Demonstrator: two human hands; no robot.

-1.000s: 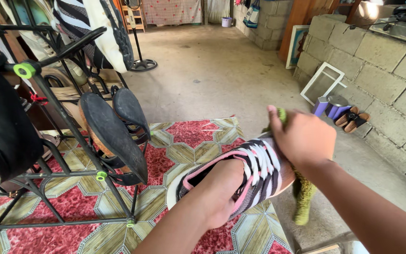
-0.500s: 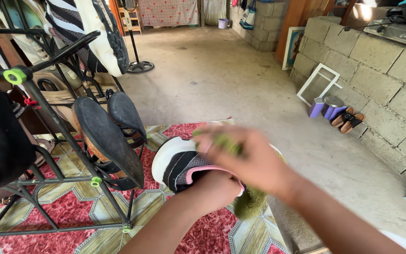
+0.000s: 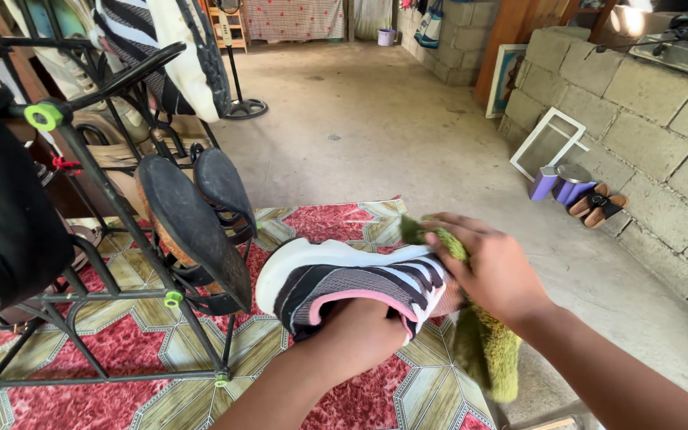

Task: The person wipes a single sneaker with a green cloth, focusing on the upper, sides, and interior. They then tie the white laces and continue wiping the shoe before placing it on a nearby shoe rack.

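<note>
Head view, hands and held items:

- Left hand: pushed into the opening of a sneaker, fingers hidden inside, so how far they are curled cannot be told; the hand carries the shoe from within.
- Sneaker: black, grey and white striped upper, white sole, pink lining at the collar. Held in the air at near centre, above the rug, toe pointing left, sole turned up and away.
- Right hand: fingers closed over a green fuzzy cloth, pressing it against the heel end of the sneaker. Most of the cloth hangs below the hand.

Head view, surroundings:

- Rug: red and cream geometric pattern, lying on the concrete floor beneath both hands.
- Black metal rack: left of the sneaker, green joints, standing on the rug. Two dark shoes sit on it soles outward, just beside the sneaker's toe.
- Block wall: right side.
- White frame: leaning against the wall's foot.
- Purple containers: on the floor near the frame.
- Brown sandals: just beside the containers.
</note>
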